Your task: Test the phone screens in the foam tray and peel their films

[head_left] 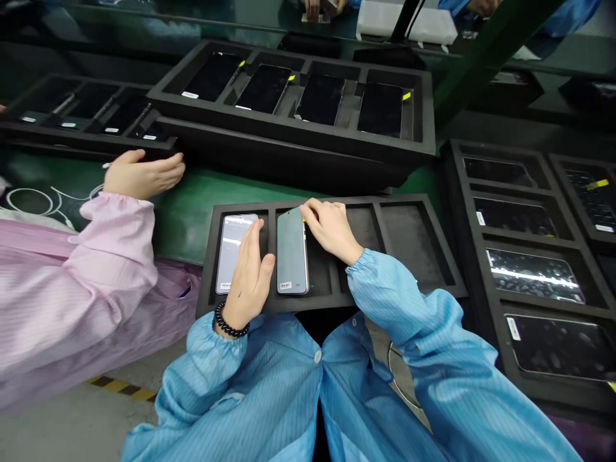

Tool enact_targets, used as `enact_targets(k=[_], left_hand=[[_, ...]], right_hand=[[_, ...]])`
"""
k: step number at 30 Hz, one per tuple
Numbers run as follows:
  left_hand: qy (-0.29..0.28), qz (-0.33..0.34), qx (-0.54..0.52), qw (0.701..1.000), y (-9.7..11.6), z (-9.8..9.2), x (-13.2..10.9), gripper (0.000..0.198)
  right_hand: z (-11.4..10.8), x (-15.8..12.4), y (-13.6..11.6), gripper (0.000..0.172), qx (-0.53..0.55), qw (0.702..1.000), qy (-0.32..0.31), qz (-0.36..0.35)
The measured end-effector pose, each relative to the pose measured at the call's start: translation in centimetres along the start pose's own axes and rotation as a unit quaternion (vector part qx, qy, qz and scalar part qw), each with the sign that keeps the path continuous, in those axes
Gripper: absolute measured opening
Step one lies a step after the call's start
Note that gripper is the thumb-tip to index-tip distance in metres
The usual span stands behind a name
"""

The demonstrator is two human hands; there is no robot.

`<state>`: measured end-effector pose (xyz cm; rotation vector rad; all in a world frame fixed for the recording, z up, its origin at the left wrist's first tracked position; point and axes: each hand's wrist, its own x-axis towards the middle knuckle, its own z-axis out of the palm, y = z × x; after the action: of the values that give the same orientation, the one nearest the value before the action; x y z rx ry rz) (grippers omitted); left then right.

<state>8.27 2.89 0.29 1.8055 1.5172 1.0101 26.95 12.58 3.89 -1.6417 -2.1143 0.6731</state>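
Observation:
A black foam tray (404, 244) lies in front of me, divided into compartments. A smartphone (226, 256) with a lit pale screen and a white label rests in its leftmost compartment. My left hand (248, 276), wearing a black coiled band, is held edge-on over that phone's right side, fingers stretched out. A second smartphone (291, 256), grey-screened, sits slightly tilted in the compartment beside it. My right hand (332, 228) has bent fingers gripping this phone's upper right edge, where a bit of yellow shows. Its fingertips are partly hidden.
Behind stands a stack of black trays (289, 138) with dark phones on top. More phone trays lie at the left (168, 144) and right (474, 256). A co-worker's pink sleeve (115, 237) and hand (144, 174) reach in from the left, near a white cable (31, 191).

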Motion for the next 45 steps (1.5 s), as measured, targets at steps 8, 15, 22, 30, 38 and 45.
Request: enact_targets(k=[8,15,22,30,38,45], left_hand=[[-0.037,-0.067,-0.103,0.992,1.5,1.2,-0.3,0.079],[0.057,-0.135,-0.236,0.961,2.6,1.6,-0.3,0.077],[-0.281,-0.272,-0.672,0.629,6.4,1.1,-2.1,0.084],[-0.271,-0.309,-0.653,0.636,6.1,1.6,-6.0,0.077],[-0.192,-0.342,-0.652,0.648,7.1,1.0,-6.7,0.065],[-0.224,-0.327,-0.670,0.627,7.8,1.3,-6.6,0.074]], right_hand=[[0.0,-0.1,-1.7,0.030,0.080,0.995,-0.040,0.033],[-2.5,-2.0,-0.7,0.021,0.210,0.976,-0.045,0.025],[-4.0,-8.2,-1.4,0.043,0.241,0.961,0.127,-0.047],[-3.9,-12.3,-0.8,0.044,0.032,0.895,0.274,-0.350],[-2.9,-14.8,-1.0,0.047,0.085,0.851,0.318,-0.410],[-3.2,-15.6,-0.8,0.044,0.085,0.867,0.285,-0.400]])
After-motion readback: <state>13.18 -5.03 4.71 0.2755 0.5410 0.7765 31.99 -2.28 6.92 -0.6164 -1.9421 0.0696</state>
